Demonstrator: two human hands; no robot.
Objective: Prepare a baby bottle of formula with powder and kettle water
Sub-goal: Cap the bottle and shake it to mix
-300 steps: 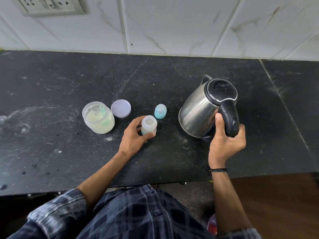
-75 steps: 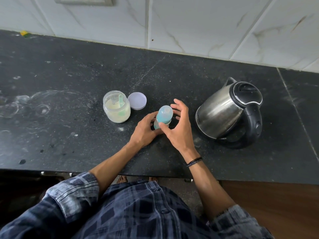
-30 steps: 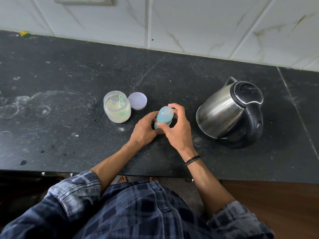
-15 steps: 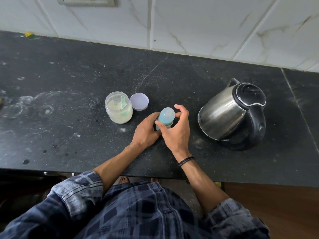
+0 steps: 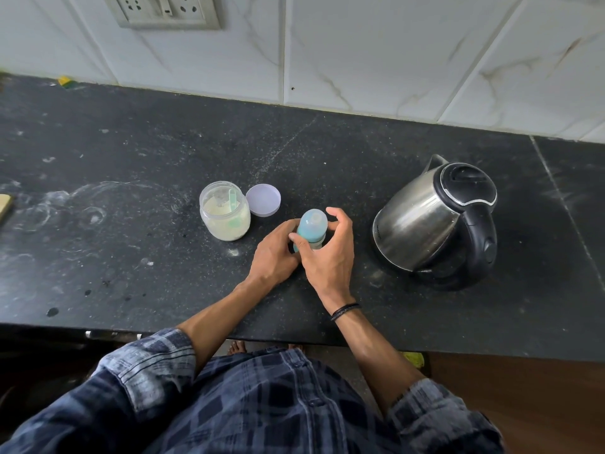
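A small baby bottle with a teal cap (image 5: pixel 312 226) stands upright on the black counter (image 5: pixel 131 257). My left hand (image 5: pixel 273 253) grips the bottle's lower body, which is mostly hidden. My right hand (image 5: pixel 327 253) curls its thumb and fingers round the teal cap. To the left stands an open jar of pale formula powder (image 5: pixel 225 214) with a green scoop inside. Its lilac lid (image 5: pixel 263 200) lies flat beside it. A steel kettle with a black lid and handle (image 5: pixel 435 221) sits to the right, untouched.
White marble wall tiles with a socket panel (image 5: pixel 163 9) run along the back. Powder smears mark the counter's left side. A tan object (image 5: pixel 5 204) pokes in at the left edge. The counter's front edge runs just below my forearms.
My right hand let go of the kettle, brought the teal cap onto the bottle and has been turning round it. The left hand has kept its hold on the bottle.
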